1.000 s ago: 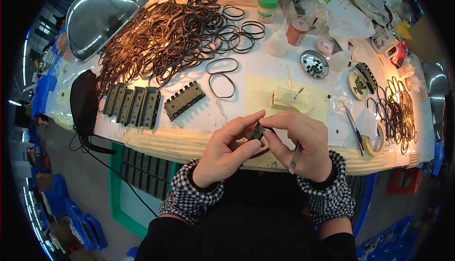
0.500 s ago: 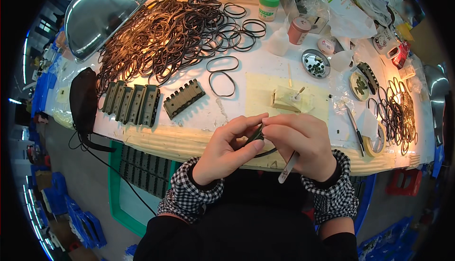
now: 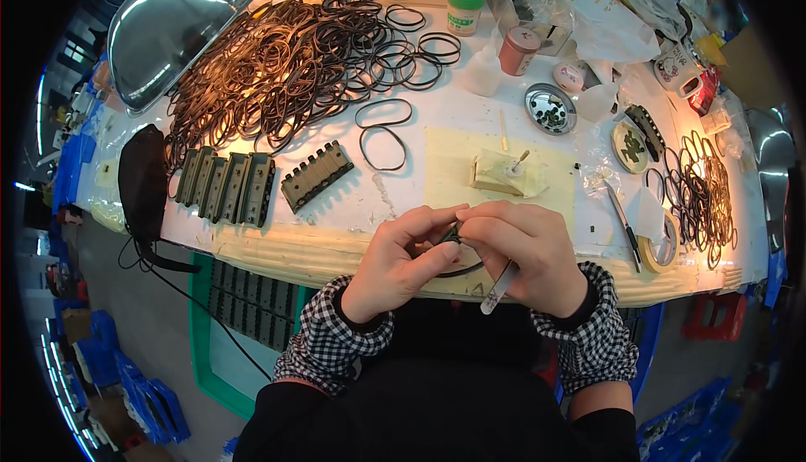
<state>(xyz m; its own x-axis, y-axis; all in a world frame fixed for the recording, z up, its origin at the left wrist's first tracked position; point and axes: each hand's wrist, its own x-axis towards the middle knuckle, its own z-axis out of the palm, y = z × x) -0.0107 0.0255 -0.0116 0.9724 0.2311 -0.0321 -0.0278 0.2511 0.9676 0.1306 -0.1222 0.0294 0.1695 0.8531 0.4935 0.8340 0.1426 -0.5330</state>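
Observation:
Close together at the table's near edge, both hands work on one dark rubber ring. My left hand is closed, pinching the ring between thumb and fingers. My right hand is closed round a flat metal tool, possibly tweezers; its broad end sticks out below the palm. The tool's tip and the exact spot being worked are hidden by the fingers. Just beyond the hands stands a small tape-wrapped block with a short stick poking up from it. Two loose dark rings lie farther left.
A large heap of dark rings fills the back left, near several green slotted blocks. To the right lie a round metal dish of small dark pieces, a pen-like knife, a tape roll and another ring pile.
The whole view has shifted slightly, moving the table things a little left. My hands stay together on the ring; the metal tool's exposed end has swung slightly left and up.

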